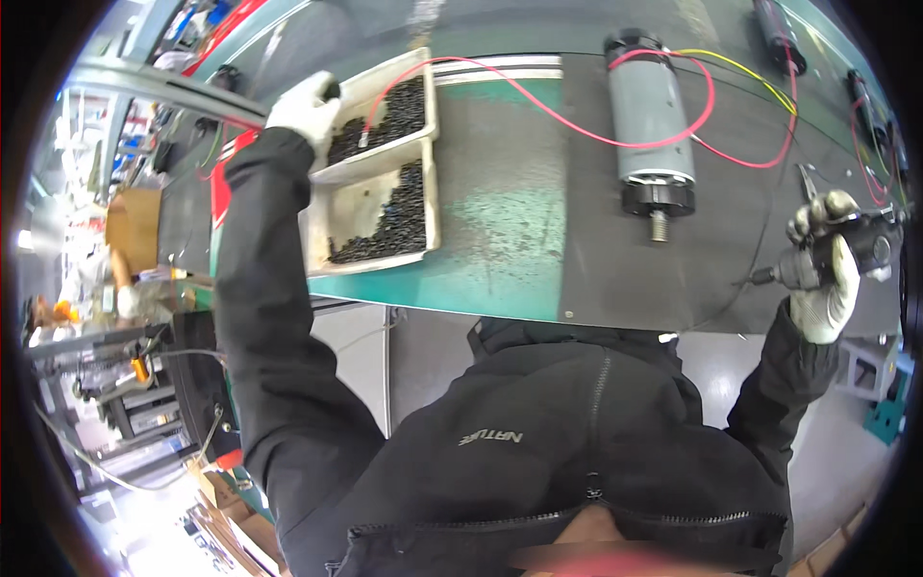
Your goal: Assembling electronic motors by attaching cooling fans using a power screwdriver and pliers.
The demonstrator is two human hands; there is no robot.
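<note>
Head view: two white bins (358, 204) hold small black parts (402, 213).

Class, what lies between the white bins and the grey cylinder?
In the head view, a pink wire arches over worn green tabletop and dark mat.

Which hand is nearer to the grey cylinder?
Right. The right hand, holding a black tool, is below and right of the grey cylinder; the left hand is farther off, left of it, beside the upper white bin.
</note>
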